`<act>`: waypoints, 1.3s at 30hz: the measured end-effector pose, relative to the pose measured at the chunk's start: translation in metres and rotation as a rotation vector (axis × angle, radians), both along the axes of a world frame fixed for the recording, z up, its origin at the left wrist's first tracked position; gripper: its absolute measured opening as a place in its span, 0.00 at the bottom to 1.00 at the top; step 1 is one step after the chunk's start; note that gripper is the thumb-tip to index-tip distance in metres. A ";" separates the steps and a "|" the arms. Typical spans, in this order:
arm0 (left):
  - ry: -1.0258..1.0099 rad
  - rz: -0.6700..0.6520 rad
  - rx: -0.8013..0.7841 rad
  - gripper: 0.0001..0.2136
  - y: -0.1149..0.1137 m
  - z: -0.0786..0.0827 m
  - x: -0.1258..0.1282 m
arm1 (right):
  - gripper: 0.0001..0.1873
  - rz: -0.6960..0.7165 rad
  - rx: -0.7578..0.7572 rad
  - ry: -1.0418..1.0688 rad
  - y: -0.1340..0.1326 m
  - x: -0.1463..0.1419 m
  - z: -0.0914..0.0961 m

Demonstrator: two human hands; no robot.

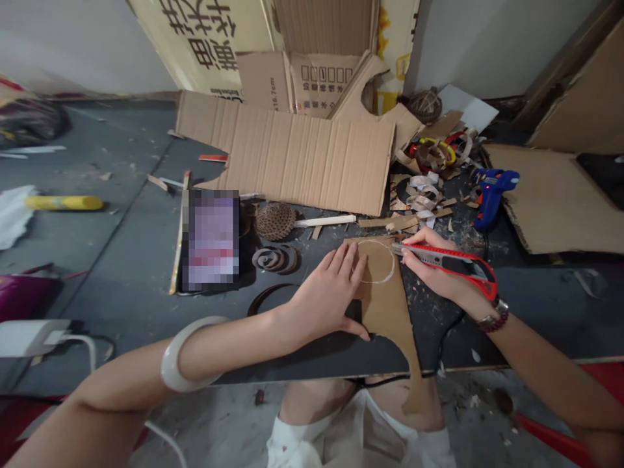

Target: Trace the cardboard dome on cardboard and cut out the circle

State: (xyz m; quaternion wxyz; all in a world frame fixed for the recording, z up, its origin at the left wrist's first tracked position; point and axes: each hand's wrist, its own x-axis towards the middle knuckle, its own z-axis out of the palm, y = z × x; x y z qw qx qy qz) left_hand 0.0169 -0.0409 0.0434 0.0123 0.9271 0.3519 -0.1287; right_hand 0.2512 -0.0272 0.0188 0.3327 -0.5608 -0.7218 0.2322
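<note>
A piece of brown cardboard (385, 309) lies on the dark table, its curved lower strip jutting past the front edge. A white circle outline (375, 282) is drawn on its upper part. My left hand (331, 286) rests flat on the cardboard's left side, fingers spread and partly covering the circle. In my right hand (429, 270) is a red utility knife (468, 268), its tip at the circle's right edge. Whether the blade has entered the cardboard I cannot tell. Left of my left hand lie a coiled cardboard spiral (270, 259) and a dark curved strip (266, 299).
A blue glue gun (490, 195) stands right of some cardboard scraps (424, 195). Behind my hands lie a corrugated sheet (312, 156) and a textured brown ball on a white stick (275, 221). A blurred-screen device (210, 240) and a yellow tube (68, 203) are to the left.
</note>
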 end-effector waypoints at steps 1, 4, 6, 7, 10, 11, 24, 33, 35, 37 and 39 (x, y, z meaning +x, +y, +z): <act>-0.004 0.004 0.015 0.62 -0.001 -0.001 0.001 | 0.04 0.003 0.008 -0.001 0.000 0.000 0.000; -0.005 0.010 0.046 0.62 -0.004 -0.003 0.003 | 0.05 0.002 0.016 0.006 0.000 -0.001 0.001; 0.003 0.006 0.062 0.62 -0.005 -0.004 0.004 | 0.05 -0.002 0.021 0.013 0.000 -0.002 0.000; 0.008 0.004 0.067 0.62 -0.005 -0.004 0.004 | 0.05 -0.003 0.025 0.015 0.000 -0.002 -0.001; 0.022 0.003 0.067 0.62 -0.004 -0.003 0.005 | 0.05 -0.018 0.028 0.033 -0.001 -0.001 -0.003; 0.026 0.005 0.066 0.62 -0.004 -0.002 0.005 | 0.06 -0.023 0.022 0.044 -0.001 -0.001 -0.004; 0.019 0.022 0.043 0.61 -0.005 -0.002 0.005 | 0.07 -0.054 -0.017 0.080 -0.002 0.001 -0.006; 0.015 0.023 0.044 0.61 -0.004 -0.002 0.006 | 0.07 -0.065 -0.005 0.067 -0.002 0.000 -0.005; 0.018 0.023 0.047 0.61 -0.004 -0.002 0.006 | 0.07 -0.067 -0.004 0.062 -0.002 0.000 -0.005; 0.022 0.025 0.048 0.61 -0.004 -0.002 0.006 | 0.07 -0.071 -0.015 0.061 -0.002 0.000 -0.006; 0.023 0.024 0.049 0.61 -0.004 -0.002 0.006 | 0.07 -0.076 -0.029 0.063 -0.002 0.000 -0.007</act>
